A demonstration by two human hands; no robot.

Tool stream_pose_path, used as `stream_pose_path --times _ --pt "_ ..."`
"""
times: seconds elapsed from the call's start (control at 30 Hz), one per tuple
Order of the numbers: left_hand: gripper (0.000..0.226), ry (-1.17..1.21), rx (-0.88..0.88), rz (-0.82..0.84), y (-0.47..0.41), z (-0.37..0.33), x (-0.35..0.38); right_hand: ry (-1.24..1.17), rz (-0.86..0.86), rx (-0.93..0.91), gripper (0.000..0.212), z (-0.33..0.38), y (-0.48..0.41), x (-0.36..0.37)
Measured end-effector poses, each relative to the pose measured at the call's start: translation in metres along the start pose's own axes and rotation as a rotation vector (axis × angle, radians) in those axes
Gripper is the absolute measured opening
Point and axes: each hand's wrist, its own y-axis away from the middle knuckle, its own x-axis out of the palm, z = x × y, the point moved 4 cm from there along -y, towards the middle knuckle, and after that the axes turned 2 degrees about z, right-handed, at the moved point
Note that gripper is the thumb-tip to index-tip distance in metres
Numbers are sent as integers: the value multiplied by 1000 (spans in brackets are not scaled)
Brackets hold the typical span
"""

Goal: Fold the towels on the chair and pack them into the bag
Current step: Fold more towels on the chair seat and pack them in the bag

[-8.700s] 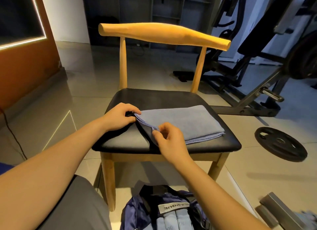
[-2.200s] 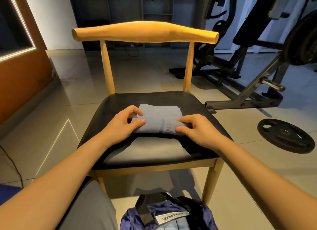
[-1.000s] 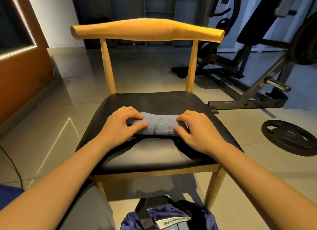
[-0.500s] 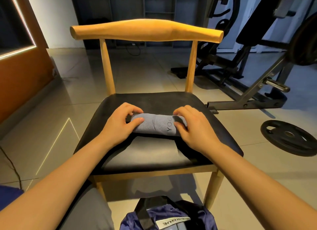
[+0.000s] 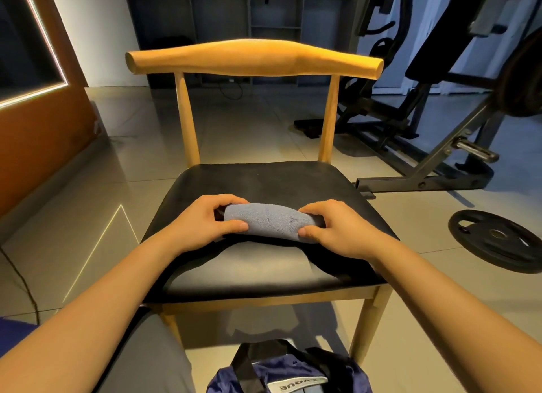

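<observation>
At centre frame, a grey-blue towel [image 5: 271,222], rolled into a short, thick cylinder and lying crosswise on the black seat [image 5: 264,181] of a wooden chair [image 5: 255,58], in the seat's near half. At the roll's left end, the left hand [image 5: 202,221], fingers curled over the top and far side, thumb pressed flat along the near side: a close wrap round the cloth. At the right end, the right hand [image 5: 337,231] in much the same pose, fingers hooked over the top of the roll, thumb tip against its near face, likewise clasping the towel. Between the two hands, a bare stretch of terry with a faint crease down the middle. Below the chair's front rail, at bottom centre, a dark blue bag [image 5: 290,372] on the floor, mouth open upward, a white label [image 5: 296,386] with dark lettering at its opening; contents too cropped to tell. Left of the bag, at lower left, a knee [image 5: 146,360] in grey cloth. At the right of the frame, flat on the pale tiles, a black weight plate [image 5: 495,240], well apart from the chair; above it, the steel frame of a gym machine [image 5: 425,172] stretching to the upper right. At far left, an orange panel [image 5: 35,146]; at top centre, dark shelving [image 5: 234,11] against the back wall.
</observation>
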Motion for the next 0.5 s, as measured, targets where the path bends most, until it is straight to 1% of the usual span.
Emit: stream_pose_path --times 0.07,0.13,0.17,0.23,0.27,0.3,0.33,0.4,0.47,0.5 --pt "32 29 -33 16 1 -1 -1 -1 24 21 35 -1 2 1" --pt "33 45 -65 26 2 -5 0 113 -23 10 40 2 4 6" --pt "36 30 -91 16 3 -6 2 186 -59 -10 39 4 5 9" --pt "43 -78 -195 -84 3 -4 1 279 -146 -58 27 11 10 15" --pt "50 -149 -279 -174 6 -3 -2 290 -184 -70 22 14 12 17" --pt "58 -166 -363 -258 10 -4 -3 283 -220 -74 20 16 15 20" --pt "64 -91 -443 -309 13 -5 -2 271 -257 -73 19 19 17 22" --pt "71 309 -547 -334 17 -10 6 261 -339 -81 17 26 22 26" --pt "79 711 -575 -385 19 -20 12 280 -412 -113 16 35 27 32" --pt "79 851 -565 -429 21 -25 13 299 -443 -137 15 41 29 34"
